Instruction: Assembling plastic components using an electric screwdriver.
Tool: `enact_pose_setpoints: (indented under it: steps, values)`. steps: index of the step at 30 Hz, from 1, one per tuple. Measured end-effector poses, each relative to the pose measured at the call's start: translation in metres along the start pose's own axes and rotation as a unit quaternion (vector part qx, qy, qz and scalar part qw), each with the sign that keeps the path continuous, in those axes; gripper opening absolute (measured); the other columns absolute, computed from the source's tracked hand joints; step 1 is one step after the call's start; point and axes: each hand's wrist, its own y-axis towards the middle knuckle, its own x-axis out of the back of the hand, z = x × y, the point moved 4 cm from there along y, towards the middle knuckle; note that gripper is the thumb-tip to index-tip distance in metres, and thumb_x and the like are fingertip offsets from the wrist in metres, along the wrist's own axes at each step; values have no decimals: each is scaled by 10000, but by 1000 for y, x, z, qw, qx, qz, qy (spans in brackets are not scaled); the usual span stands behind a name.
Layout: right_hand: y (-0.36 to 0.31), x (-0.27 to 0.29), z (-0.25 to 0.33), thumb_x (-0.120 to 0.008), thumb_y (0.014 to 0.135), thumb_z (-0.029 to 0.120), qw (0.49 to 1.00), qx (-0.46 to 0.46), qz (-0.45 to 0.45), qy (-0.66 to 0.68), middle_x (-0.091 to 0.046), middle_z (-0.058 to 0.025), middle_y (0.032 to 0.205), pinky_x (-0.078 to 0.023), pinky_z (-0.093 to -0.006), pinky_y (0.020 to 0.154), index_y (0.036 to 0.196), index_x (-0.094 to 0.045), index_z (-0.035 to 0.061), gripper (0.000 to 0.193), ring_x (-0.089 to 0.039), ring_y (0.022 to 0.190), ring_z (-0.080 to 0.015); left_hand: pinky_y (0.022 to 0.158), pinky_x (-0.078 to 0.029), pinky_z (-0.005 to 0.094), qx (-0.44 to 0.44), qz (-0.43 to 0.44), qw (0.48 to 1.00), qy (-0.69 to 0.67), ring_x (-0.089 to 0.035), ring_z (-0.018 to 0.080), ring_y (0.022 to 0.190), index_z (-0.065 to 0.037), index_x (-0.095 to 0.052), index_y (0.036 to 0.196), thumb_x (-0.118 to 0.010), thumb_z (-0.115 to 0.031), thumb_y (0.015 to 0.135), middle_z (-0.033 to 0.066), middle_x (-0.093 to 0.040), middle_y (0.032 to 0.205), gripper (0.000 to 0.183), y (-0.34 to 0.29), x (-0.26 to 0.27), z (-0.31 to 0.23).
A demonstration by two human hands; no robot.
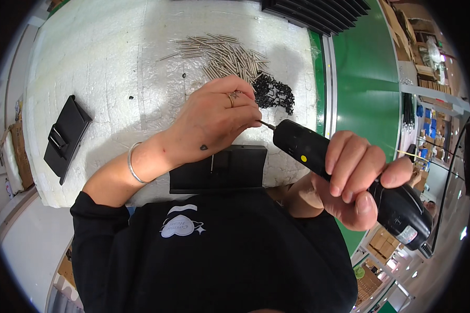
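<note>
Right hand (356, 177) was wrapped around a black cylindrical electric screwdriver (300, 142), its thin dark metal bit (268, 125) pointing far-left. Left hand (214, 115) was pinched closed at the bit's tip; whether a screw sat between the fingertips could not be told. Below the left hand, a black flat-faced bracket (240, 167) lay at the near edge of the bench's white foam covering (104, 52). Just beyond the hands lay a heap of small black screws (273, 94), slender silver metal pins (230, 57) piled beside it, far-left. Step in hand, by my judgement: fitting a screw to the bit. Next move seemed to call for steady alignment, then lowering the tip squarely to the bracket.
</note>
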Motion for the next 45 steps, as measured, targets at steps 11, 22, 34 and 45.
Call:
enact_pose_setpoints:
  steps: [11, 22, 34, 45]
  values:
    - [-9, 2, -3, -524, 791, 116, 999, 0, -47, -21, -453, 24, 623, -361, -280, 604, 1063, -466, 105, 278, -450, 525, -90, 732, -470, 316, -84, 161, 961, 209, -542, 206, 898, -87, -668, 870, -646, -30, 703, 17, -597, 887, 177, 7, 27, 22]
    - [-22, -11, 7, -526, 782, 110, 1000, -15, -19, -1, -481, 26, 631, -368, -279, 613, 1033, -442, 107, 265, -482, 540, -89, 584, -489, 337, -107, 192, 972, 88, -577, 237, 691, -46, -610, 763, -678, -62, 741, 74, -550, 674, 74, -5, 25, 6]
    - [-40, -25, 1, -635, 777, 98, 998, -38, 33, -24, -542, 51, 588, -410, -205, 473, 1034, -465, 145, 312, -522, 482, -73, 612, -506, 313, 65, 11, 997, 30, -596, 237, 750, -55, -669, 837, -768, 6, 669, 32, -612, 786, 205, -67, 20, -32]
    - [-44, -26, -3, -648, 743, -25, 997, -42, 56, 29, -547, -37, 647, -465, -312, 477, 987, -386, 100, 378, -535, 508, -162, 589, -494, 299, 97, -13, 994, 42, -586, 217, 729, -62, -671, 776, -788, 0, 644, 23, -619, 759, 186, -70, 15, -30]
